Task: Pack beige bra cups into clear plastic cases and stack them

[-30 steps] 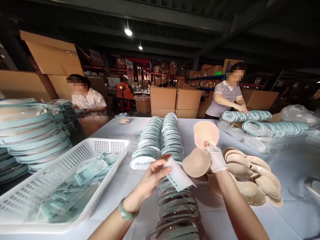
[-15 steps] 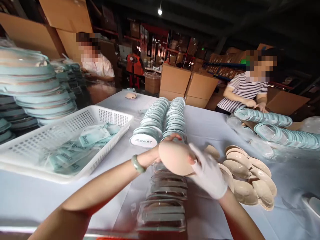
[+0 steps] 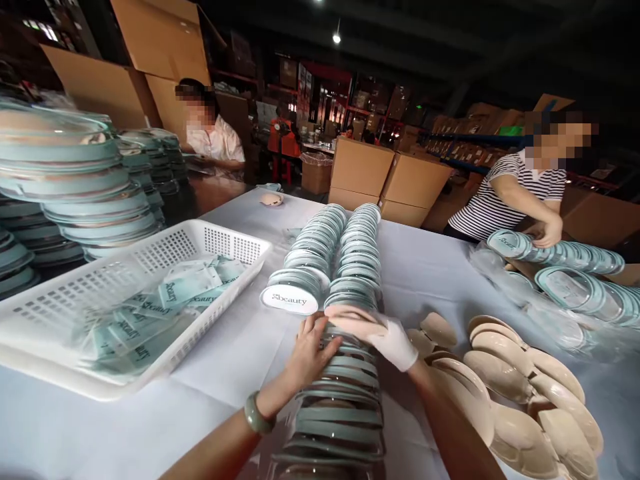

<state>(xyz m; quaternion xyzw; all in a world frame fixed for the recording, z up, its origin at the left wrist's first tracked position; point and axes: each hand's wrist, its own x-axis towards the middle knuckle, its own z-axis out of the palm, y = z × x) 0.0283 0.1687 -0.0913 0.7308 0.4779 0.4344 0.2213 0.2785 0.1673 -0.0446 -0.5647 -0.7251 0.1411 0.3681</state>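
Holding a pad [image 3: 355, 323] over the far end of the near row [image 3: 340, 427], my gloved right hand [image 3: 393, 343] has its fingers closed on it; single or doubled, can't tell. My bare left hand [image 3: 313, 353] is half-open at the row's left edge, no hold visible, contact unclear; I'd guess it's there to steady the cases. They stand on edge, leaning together, probably to save room. The basket [image 3: 210, 310], left of the row, likely confines the packets [image 3: 190, 287]. The heap [image 3: 517, 427] of pads sits right of the row, handy for my right hand. Counts: one near row, two far rows [image 3: 313, 247] beyond it, one basket, one heap; individual cases, packets and heaped pads overlap too much.
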